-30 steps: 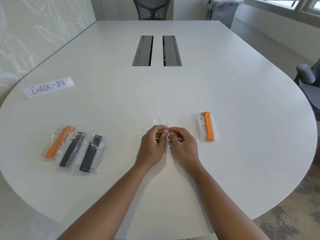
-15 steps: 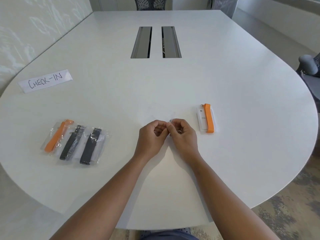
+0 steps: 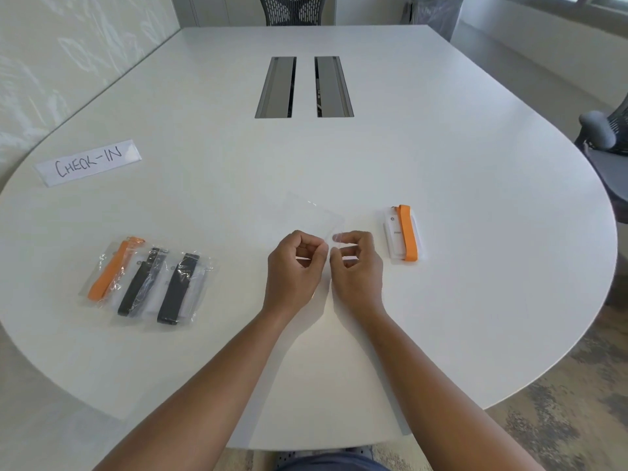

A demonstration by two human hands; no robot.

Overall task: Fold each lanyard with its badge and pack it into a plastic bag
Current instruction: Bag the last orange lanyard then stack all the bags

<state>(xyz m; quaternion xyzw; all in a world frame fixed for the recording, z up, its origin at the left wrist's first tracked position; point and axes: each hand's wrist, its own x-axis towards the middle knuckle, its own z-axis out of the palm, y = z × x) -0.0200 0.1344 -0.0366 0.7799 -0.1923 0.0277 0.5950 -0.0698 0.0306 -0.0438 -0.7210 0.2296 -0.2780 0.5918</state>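
At tabletop centre, left hand (image 3: 295, 266) and right hand (image 3: 355, 263) are pinching the clear plastic bag (image 3: 312, 217) mouth, best rubbed apart gently; folded orange lanyard (image 3: 406, 232) waiting at three o'clock.

I saw two bare forearms reaching in from the bottom edge, with no sleeves, watch, rings or bands on either. The left hand (image 3: 295, 266) and the right hand (image 3: 356, 266) were uncovered, without gloves. Below the arms, a strip of blue clothing (image 3: 326, 463) showed at the frame's lower edge.
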